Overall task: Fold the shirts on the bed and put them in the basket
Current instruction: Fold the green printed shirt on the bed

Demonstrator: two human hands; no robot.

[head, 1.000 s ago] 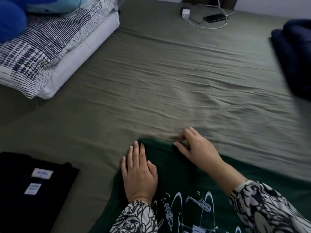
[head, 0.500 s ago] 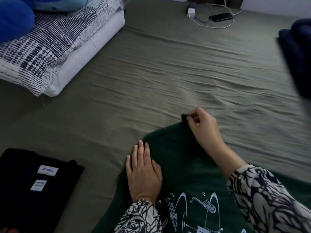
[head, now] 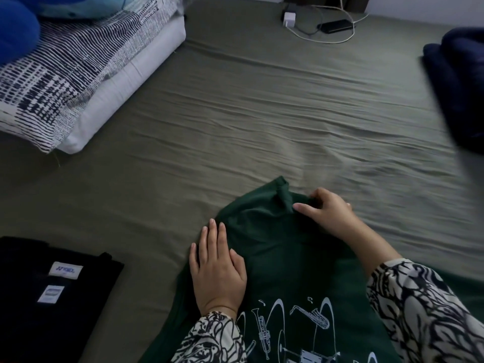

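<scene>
Dark green cotton shirt (head: 293, 260) with its white instrument print lies near on the olive bed (head: 262, 113), left hand (head: 217, 268) flat pinning it, right hand (head: 327, 213) pinching the far sleeve, best drawn inward smoothly without bunching.

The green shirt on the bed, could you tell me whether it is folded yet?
Not folded yet: the green shirt lies spread, the left hand flat on it and the right hand pinching its bunched top edge.
</scene>
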